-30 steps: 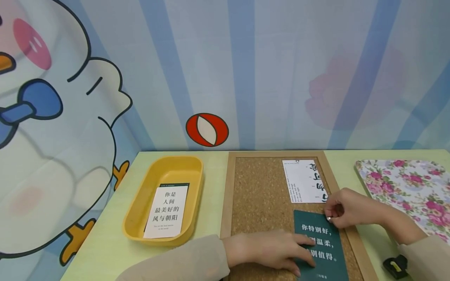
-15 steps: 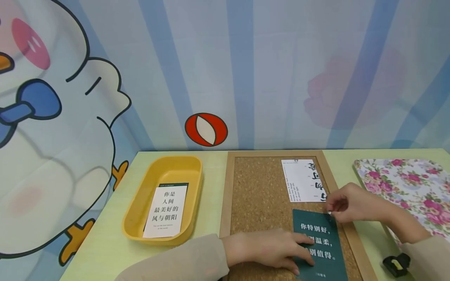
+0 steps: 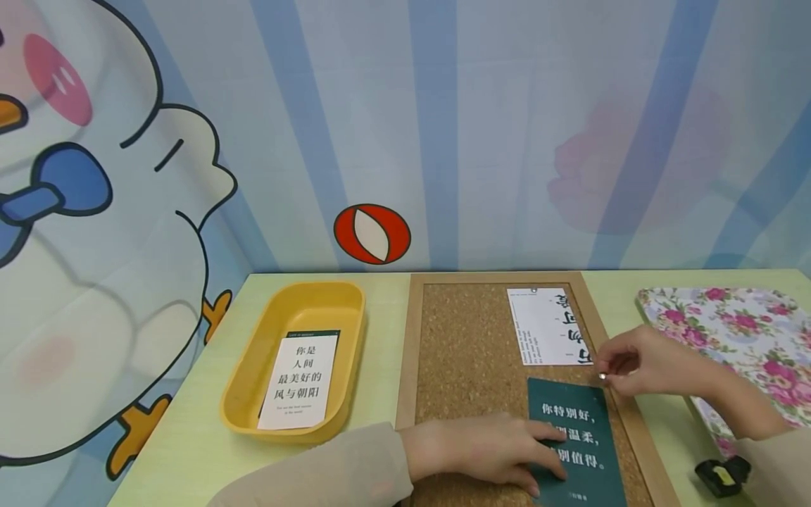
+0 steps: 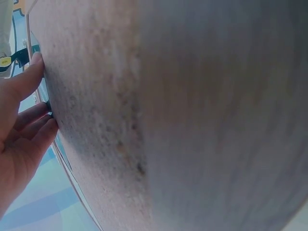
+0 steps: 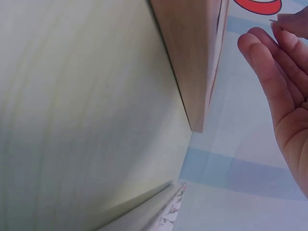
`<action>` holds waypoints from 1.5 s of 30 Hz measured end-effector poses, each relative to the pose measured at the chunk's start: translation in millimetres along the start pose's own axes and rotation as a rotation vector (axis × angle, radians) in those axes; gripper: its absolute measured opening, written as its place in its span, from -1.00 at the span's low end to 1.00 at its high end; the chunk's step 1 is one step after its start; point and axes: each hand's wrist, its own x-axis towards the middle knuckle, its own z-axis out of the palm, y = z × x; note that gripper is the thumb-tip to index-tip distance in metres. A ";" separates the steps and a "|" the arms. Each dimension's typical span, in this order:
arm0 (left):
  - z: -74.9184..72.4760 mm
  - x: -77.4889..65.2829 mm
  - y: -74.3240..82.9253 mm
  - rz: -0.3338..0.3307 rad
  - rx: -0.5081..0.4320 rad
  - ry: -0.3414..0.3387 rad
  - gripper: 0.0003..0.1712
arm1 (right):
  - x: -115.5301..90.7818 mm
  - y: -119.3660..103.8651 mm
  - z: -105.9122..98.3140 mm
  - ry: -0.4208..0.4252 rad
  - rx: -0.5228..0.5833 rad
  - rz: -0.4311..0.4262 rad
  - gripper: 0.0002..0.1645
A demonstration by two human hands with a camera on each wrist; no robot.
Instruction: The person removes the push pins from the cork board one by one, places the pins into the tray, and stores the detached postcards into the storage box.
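Note:
A dark green card [image 3: 586, 479] with white lettering lies on the wood-framed corkboard [image 3: 469, 338]. Spread fingers of my left hand [image 3: 491, 451] rest on its left side; in the left wrist view, that hand [image 4: 24, 130] has its fingertips at the board's surface. Just beyond the card's top right corner, my right hand [image 3: 652, 362] pinches a small silver pin [image 3: 602, 377] between thumb and forefinger. The pin's thin point [image 5: 273, 20] sticks out in the right wrist view. Higher on the board lies a white card [image 3: 541, 327], with a small pin [image 3: 534, 290] at its top edge.
A yellow tray [image 3: 243, 394] holding cards [image 3: 300, 380] stands left of the board. To the right lies a floral tray [image 3: 747, 331], partly behind my right forearm. A black strapped device [image 3: 721, 477] sits by my right sleeve. Patterned fabric [image 3: 494, 141] backs the table.
My right hand has moved up and to the right, carrying the pin away from the green card's top right corner. The left hand has stayed still.

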 end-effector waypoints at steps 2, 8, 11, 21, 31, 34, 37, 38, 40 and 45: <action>-0.3 -0.2 0.1 -0.002 -0.005 -0.001 -0.56 | -1.0 1.1 -1.8 0.013 -0.013 -0.022 -0.77; 0.0 -0.5 -0.2 -0.003 -0.007 -0.002 -0.56 | -5.3 3.7 -7.0 0.050 -0.042 -0.072 -0.74; 0.4 -0.2 -0.4 -0.003 -0.002 -0.001 -0.56 | -7.7 3.2 -9.4 0.052 -0.039 -0.062 -0.73; 0.1 -0.5 -0.3 0.000 -0.005 0.002 -0.56 | -16.3 3.6 -21.0 0.063 -0.072 -0.015 -0.79; -1.4 -1.6 0.8 -0.005 -0.024 -0.002 -0.55 | -23.8 2.6 -29.9 0.098 -0.131 0.084 -0.81; -1.5 -1.7 0.9 -0.004 -0.017 -0.002 -0.55 | -25.8 1.9 -31.3 0.102 -0.155 0.133 -0.83; -1.5 -1.7 1.1 -0.002 -0.011 0.000 -0.55 | -28.8 1.6 -32.4 0.112 -0.190 0.174 -0.85; -1.4 -1.8 1.1 -0.001 -0.011 0.000 -0.55 | -29.9 1.7 -32.8 0.112 -0.197 0.187 -0.85; -1.1 -1.8 1.2 -0.001 -0.007 0.001 -0.55 | -32.4 2.4 -33.9 0.116 -0.202 0.205 -0.85; 0.1 -1.7 0.9 -0.002 -0.008 0.004 -0.55 | -38.8 6.8 -37.3 0.149 -0.212 0.188 -0.82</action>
